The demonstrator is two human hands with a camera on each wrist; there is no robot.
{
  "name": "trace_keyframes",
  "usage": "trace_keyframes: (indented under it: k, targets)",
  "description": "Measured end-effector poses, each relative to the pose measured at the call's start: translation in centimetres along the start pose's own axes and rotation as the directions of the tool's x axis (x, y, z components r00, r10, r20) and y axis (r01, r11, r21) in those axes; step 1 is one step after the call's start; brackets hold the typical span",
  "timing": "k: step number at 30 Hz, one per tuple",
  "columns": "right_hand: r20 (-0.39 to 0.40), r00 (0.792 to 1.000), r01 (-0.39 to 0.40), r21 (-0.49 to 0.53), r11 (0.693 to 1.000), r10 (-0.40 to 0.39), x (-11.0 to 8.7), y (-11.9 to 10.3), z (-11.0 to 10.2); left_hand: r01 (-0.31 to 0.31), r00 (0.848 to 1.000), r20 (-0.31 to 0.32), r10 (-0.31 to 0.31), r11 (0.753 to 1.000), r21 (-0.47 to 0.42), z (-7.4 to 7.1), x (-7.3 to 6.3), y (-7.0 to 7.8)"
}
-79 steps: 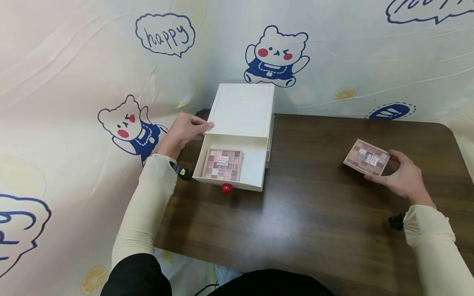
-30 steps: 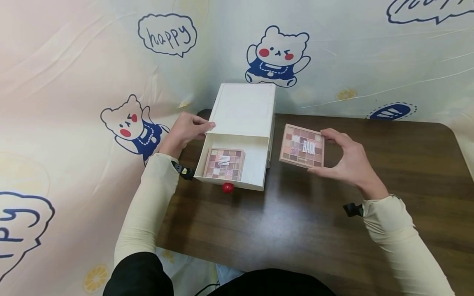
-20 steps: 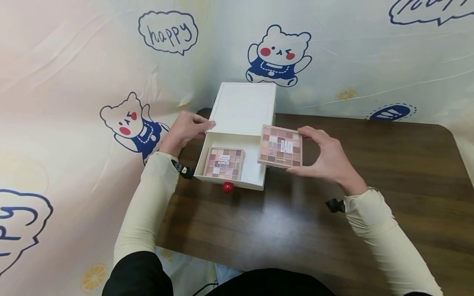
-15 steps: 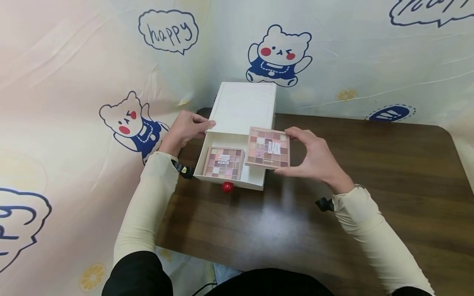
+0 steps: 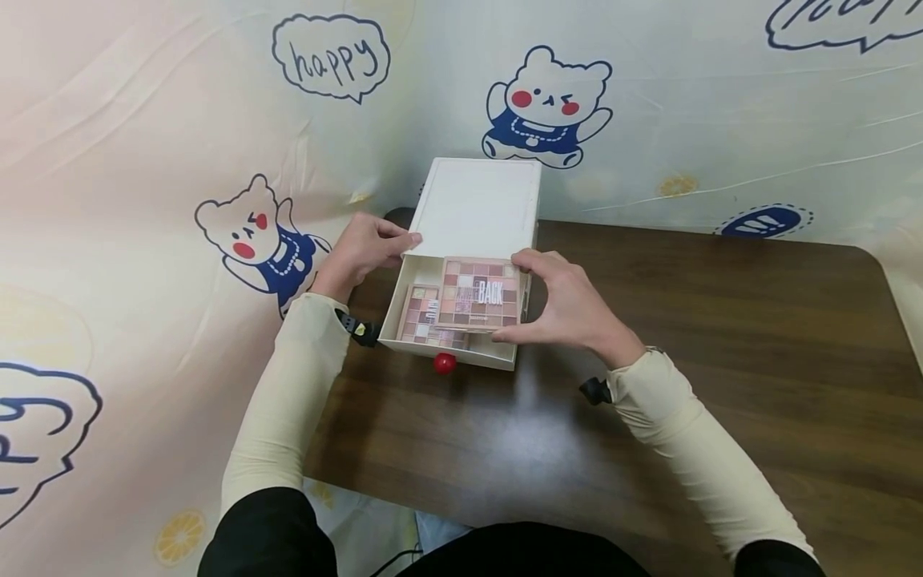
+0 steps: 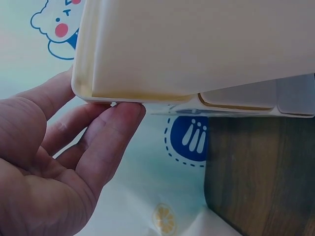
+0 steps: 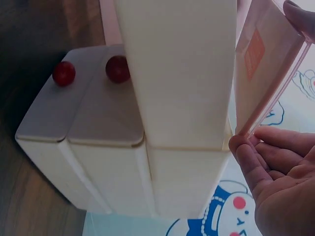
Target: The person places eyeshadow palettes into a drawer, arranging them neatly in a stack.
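My right hand (image 5: 573,308) pinches the opposite edges of a pink eyeshadow palette (image 5: 461,296) between thumb and fingers. That palette is over the pulled-out top drawer (image 5: 502,354), partly covering a second, similar palette (image 5: 414,320) lying in the drawer's left side. In the right wrist view the held palette (image 7: 270,64) shows its underside and an orange label, beside the drawer wall. My left hand (image 5: 356,255) pinches the front left corner of the white drawer cabinet (image 5: 476,204). In the left wrist view its thumb and fingertips (image 6: 130,113) bear on the cabinet's edges.
A red knob (image 5: 445,363) sits on the pulled-out drawer's front. Lower drawers with red knobs (image 7: 64,73) are closed in the right wrist view. The brown wooden table (image 5: 685,361) extends rightward. A curtain with printed bears (image 5: 548,104) hangs behind and at the left.
My right hand has carried the palette leftward from the table's right side to above the drawer, where it overlaps the other palette. My left hand has stayed on the cabinet corner.
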State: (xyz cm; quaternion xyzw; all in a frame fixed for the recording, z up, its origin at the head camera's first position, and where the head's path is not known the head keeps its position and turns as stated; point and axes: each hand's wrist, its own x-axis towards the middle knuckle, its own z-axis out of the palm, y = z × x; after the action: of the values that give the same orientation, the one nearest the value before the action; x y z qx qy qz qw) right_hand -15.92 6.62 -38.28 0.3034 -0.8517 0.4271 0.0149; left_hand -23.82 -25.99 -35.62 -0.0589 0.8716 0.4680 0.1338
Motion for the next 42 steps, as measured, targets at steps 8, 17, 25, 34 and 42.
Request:
trace_keyframes:
  k: [8,17,25,34,42]
  targets:
    - [0.032,0.999,0.041,-0.006,0.999,-0.041,1.1,-1.1,1.0,-0.002,1.000,0.006,0.002,1.000,0.013,0.0,-0.2,0.2]
    - [0.081,0.996,0.040,-0.049,0.998,-0.036,2.4,-2.6,2.6,0.010,1.000,-0.003,-0.010,1.000,0.029,-0.1,0.0,0.1]
    - [0.106,0.994,0.021,-0.099,0.995,-0.010,3.6,-3.6,3.8,-0.003,1.000,-0.008,0.004,1.000,0.014,-0.1,0.1,-0.1]
    - [0.149,0.988,-0.019,-0.195,0.981,0.049,4.5,-4.7,4.7,-0.001,1.000,-0.009,0.001,1.000,0.016,-0.1,0.1,-0.2]
    - [0.132,0.990,-0.001,-0.301,0.954,0.042,5.0,-5.2,5.3,0.003,1.000,-0.014,-0.003,1.000,0.029,0.0,0.1,-0.1]
